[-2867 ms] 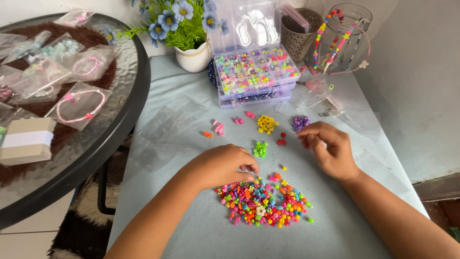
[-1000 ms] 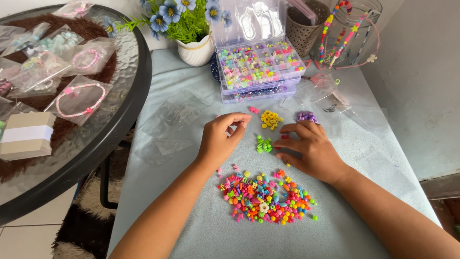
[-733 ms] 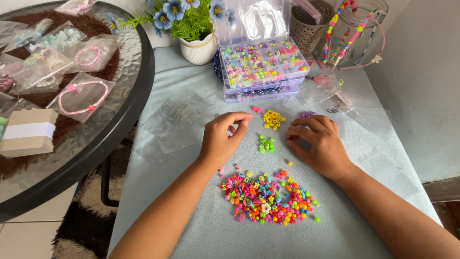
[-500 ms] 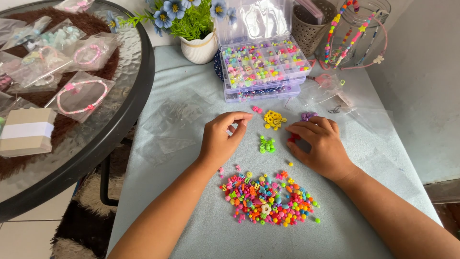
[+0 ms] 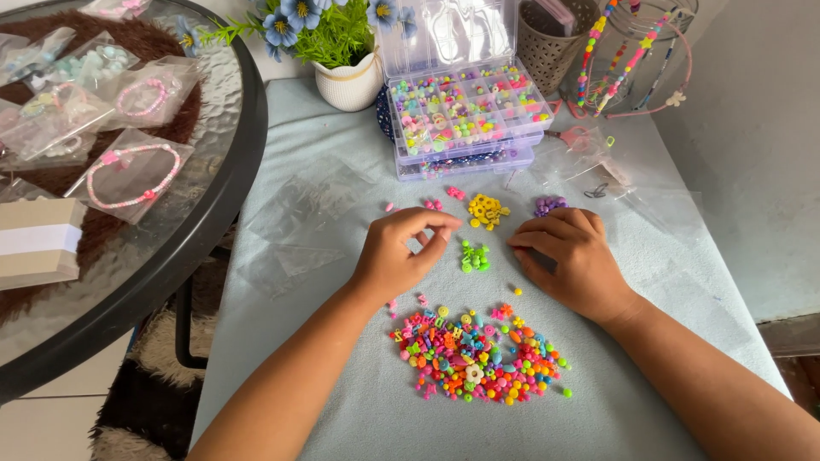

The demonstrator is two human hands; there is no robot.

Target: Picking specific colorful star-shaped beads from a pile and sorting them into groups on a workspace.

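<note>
My left hand (image 5: 400, 254) hovers over the pale blue cloth, thumb and forefinger pinched together just left of a small green bead pile (image 5: 474, 256); no bead shows between the fingertips. My right hand (image 5: 571, 256) lies palm down on the cloth to the right of the green beads, fingers loosely curled, holding nothing that I can see. Behind the hands lie small sorted piles: pink beads (image 5: 434, 203), yellow beads (image 5: 487, 211), purple beads (image 5: 549, 205). A large mixed pile of colourful beads (image 5: 474, 354) lies in front of both hands.
An open clear bead organiser (image 5: 465, 115) stands at the back, with a white flower pot (image 5: 348, 84) to its left and a woven basket (image 5: 559, 38) to its right. Clear plastic bags (image 5: 299, 224) lie left. A round glass table (image 5: 184, 248) holds bagged bracelets (image 5: 132, 175) and a cardboard box (image 5: 34, 243).
My left hand has risen from the mixed pile to the spot beside the green beads. My right hand has drawn back a little from the purple pile. Over the last second both stay still.
</note>
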